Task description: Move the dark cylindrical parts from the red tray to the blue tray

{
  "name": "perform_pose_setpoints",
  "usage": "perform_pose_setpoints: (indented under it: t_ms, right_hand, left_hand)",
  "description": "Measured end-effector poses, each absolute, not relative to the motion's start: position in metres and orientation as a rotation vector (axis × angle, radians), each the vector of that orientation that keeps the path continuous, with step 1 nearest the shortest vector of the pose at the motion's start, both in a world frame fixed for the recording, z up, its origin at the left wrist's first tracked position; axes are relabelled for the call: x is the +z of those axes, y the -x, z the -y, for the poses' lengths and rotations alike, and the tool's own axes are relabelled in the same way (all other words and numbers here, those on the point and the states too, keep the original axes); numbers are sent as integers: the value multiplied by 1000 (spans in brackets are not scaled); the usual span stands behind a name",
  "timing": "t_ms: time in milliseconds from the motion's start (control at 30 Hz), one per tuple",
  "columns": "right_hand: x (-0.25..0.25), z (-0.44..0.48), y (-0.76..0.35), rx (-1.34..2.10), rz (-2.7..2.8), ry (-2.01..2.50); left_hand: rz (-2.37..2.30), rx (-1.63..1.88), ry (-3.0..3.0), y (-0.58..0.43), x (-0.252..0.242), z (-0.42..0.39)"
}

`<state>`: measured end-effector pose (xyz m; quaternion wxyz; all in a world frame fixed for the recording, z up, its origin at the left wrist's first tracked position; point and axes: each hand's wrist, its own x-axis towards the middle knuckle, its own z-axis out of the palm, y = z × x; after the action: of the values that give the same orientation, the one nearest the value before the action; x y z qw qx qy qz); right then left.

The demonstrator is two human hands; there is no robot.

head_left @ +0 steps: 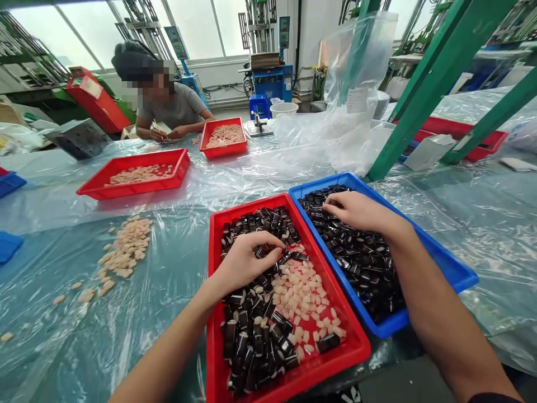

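Observation:
My left hand is over the red tray, its thumb and index finger pinched close together. What sits between those fingertips, if anything, is too small to make out. Shiny black cylindrical pieces fill much of this tray, and small pale flat chips lie on its right side. Beside it, my right hand reaches into the blue tray, fingers curled together among many more black cylindrical pieces. Its fingertips are partly hidden, so anything they hold cannot be seen.
Loose pale chips lie on the plastic-covered table at left. Two more red trays with pale pieces stand farther back. Across the table a person handles something small. A green metal post rises behind the blue tray.

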<state>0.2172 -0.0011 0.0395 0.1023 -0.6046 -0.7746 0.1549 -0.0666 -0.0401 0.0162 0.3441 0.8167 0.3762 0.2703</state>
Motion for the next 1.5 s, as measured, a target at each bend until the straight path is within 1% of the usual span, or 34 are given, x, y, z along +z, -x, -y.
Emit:
perform_pose_setpoints:
  t_ms: [133, 233, 333, 400, 567, 633, 767, 933, 1033, 1100, 1200, 1333, 1500]
  right_hand:
    - [32, -5, -241, 448, 2214, 2127]
    - [22, -8, -240, 282, 2205, 2090]
    - [18, -9, -223, 93, 2203, 1819]
    - [19, -5, -206, 81, 2212, 1624]
    - [18, 14, -162, 349, 2488, 1234]
    - [12, 22, -148, 386, 2658, 1117]
    - [-2, 33, -130, 319, 2906, 1070]
    - [-8, 34, -122, 233, 2992, 1130]
    - [-7, 30, -124, 325, 2923, 1122]
    - [-5, 27, -126, 438, 2776, 1170]
    - [-2, 24, -128, 679, 2418, 1262]
    - [0, 25, -126, 1040, 2078, 1152]
    - [2, 32, -122, 1223, 2075, 1052]
  left_hand:
    - [-992, 263, -2441, 69, 5, 38]
    - [-903, 121, -2576, 70, -3, 39]
    - [-854, 87, -2616, 69, -6, 41]
    - [-865, 73, -2632, 69, -7, 40]
    - [-904, 51, -2623, 72, -3, 34]
    - [-916, 78, -2591, 76, 0, 32]
    - [-977, 138, -2524, 84, 10, 30]
    - [-1031, 219, -2472, 92, 20, 30]
    - [-1044, 313, -2434, 95, 29, 31]
    - [-1042, 405, -2372, 97, 34, 31]
    - [-1048, 548, -2232, 98, 36, 30]
    - [-1135, 668, -2166, 96, 28, 27]
    - [-1099, 685, -2221, 93, 20, 27]
